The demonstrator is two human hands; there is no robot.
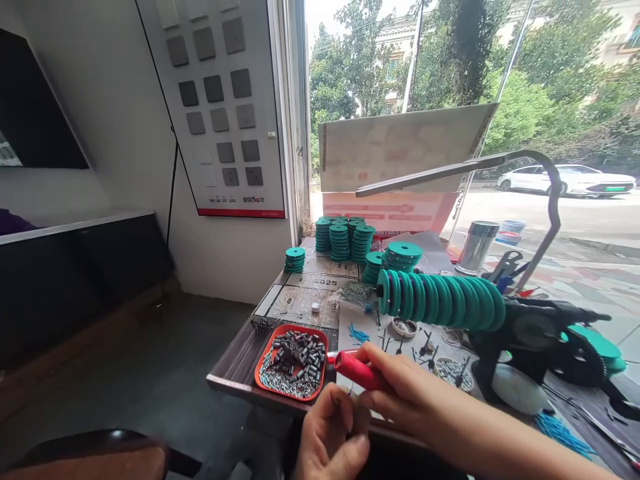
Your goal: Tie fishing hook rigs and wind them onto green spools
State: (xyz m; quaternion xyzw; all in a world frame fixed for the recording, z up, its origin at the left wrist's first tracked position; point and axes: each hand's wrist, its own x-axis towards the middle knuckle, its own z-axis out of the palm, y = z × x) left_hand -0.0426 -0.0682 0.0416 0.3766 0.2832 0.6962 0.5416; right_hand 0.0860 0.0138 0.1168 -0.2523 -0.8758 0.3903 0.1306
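Note:
My right hand [400, 390] is closed round a red-handled tool [357, 370] whose tip points left, toward an orange tray. My left hand [330, 440] sits just below it at the table's near edge. Its thumb and fingers are pinched together on something too small to make out. The orange tray [263, 363] holds many small grey metal pieces. A row of green spools [440, 301] lies on a horizontal rod beyond my hands.
Stacks of green spools [345, 237] stand at the table's far side. A black machine with a green wheel [550, 340] is on the right, under a desk lamp [450, 172]. Small dishes [404, 326] and a metal cup [475, 248] are nearby. The table ends on the left above open floor.

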